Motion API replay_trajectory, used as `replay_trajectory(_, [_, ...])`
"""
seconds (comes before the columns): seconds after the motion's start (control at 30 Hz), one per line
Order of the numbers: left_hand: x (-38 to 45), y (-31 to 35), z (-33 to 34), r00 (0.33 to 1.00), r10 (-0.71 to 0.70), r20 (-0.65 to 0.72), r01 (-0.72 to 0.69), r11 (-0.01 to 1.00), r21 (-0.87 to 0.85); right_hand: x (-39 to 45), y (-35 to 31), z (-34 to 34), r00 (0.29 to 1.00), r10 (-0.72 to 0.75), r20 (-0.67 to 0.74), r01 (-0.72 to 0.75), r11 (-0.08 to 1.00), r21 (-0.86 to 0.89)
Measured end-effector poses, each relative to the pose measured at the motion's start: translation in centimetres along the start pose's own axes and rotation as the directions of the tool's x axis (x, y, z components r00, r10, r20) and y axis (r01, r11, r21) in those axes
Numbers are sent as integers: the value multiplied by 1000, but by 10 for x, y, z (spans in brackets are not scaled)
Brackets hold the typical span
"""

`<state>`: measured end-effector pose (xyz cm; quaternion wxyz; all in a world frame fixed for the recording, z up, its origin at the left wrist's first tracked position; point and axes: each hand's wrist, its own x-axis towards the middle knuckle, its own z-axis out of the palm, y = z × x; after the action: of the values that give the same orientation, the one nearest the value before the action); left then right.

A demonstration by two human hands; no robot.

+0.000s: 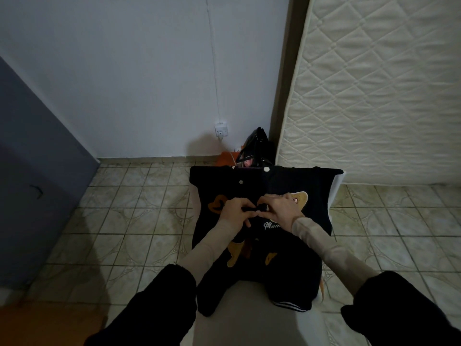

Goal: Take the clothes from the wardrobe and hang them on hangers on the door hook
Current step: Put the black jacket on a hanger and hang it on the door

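Both hands, left hand (235, 210) and right hand (280, 209), pinched the front edges of the black jacket (264, 236) together at its middle.

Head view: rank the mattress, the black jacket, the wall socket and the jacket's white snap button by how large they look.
1. Mattress, cut off by the frame edge.
2. Black jacket, nearer the camera, so its true size against the mattress is unsure.
3. Wall socket.
4. White snap button.
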<state>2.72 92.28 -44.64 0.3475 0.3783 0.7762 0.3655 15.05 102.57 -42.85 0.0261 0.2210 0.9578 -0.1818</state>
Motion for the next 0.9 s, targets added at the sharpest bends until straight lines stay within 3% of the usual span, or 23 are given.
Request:
replay_trajectory(0.23, [-2,2,-2,999,10,31,-11,998,59,-1,-3,-1,1000,-8,3,8,999,-49])
replay_trajectory(0.43, [-5,12,-11,995,84,45,-94,950,299,3,-5,-12,999,-29,17,32,975,-219])
replay_trajectory(0.63, [2,36,-37,943,309,-126,-231,877,422,16,1,-43,981,-13,-191,-21,985,-170])
replay_trajectory(0.73, [10,45,-53,920,374,-121,-252,798,547,30,3,-62,960,0,-280,-34,992,-119])
replay_trajectory(0.9, [19,41,-66,925,380,-12,-286,714,639,50,11,-72,991,113,-68,-113,994,-1])
